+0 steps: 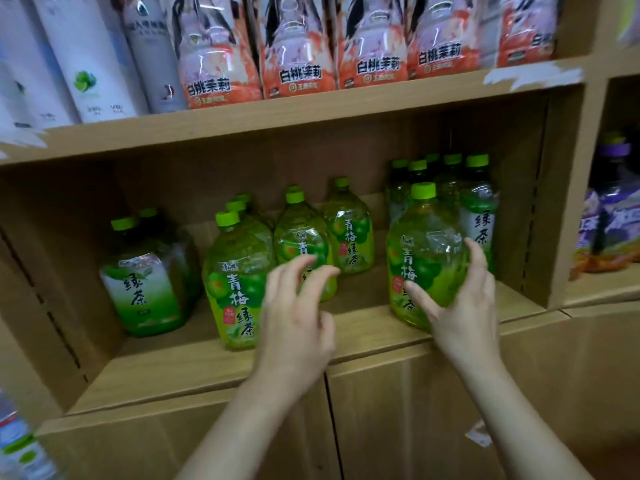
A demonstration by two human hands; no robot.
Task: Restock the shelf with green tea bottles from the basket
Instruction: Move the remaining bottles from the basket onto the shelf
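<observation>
My right hand (460, 306) grips a green plum tea bottle (424, 251) with a green cap, standing upright near the front right of the middle shelf (363, 330). My left hand (298, 313) hovers with fingers spread and empty, just in front of another plum tea bottle (235, 282) at the shelf's front. Two more plum tea bottles (349, 233) stand behind it. Green tea bottles with white-green labels stand at the left (145, 282) and in a cluster at the back right (478, 209). The basket is out of view.
The upper shelf carries pink peach-jasmine bottles (301, 64) and white bottles (86, 64). Purple-labelled bottles (613, 223) fill the compartment to the right. Closed cabinet doors (398, 410) sit below the shelf. A bare patch of shelf lies between the two front bottles.
</observation>
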